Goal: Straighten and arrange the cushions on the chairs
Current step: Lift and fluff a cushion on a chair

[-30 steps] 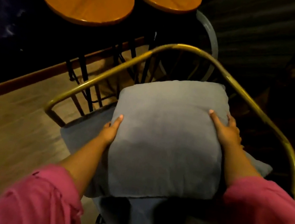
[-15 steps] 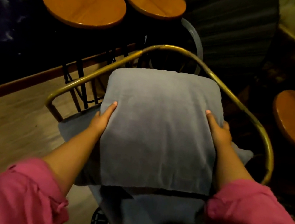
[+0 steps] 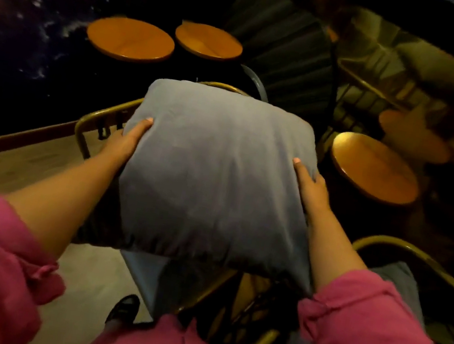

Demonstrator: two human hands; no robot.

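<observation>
Above the brass-framed chair (image 3: 101,119), the grey cushion (image 3: 216,176) hangs in the air, gripped at its two side edges. Left hand (image 3: 126,143) clasps the left edge, thumb laid on the top face and the other fingers tucked out of sight beneath; right hand (image 3: 309,186) does likewise on the right edge, one finger stretched up along the side. Holding it by opposite edges keeps the cushion flat and square to the chair, which suits lowering it onto the seat or against the curved back rail. A second grey pad (image 3: 149,276) shows below the cushion, probably the seat pad, its front part hanging toward the floor.

Much of the chair is hidden: the cushion covers the seat and most of the back rail, so I cannot tell whether the seat pad lies straight. Beyond the chair stand two round wooden stools (image 3: 130,39), and another stool (image 3: 375,167) stands to its right. To the right of the chair a second brass frame (image 3: 405,252) with a grey cushion (image 3: 400,281) is cut off by the sleeve. The far right is blurred and too dim to read.
</observation>
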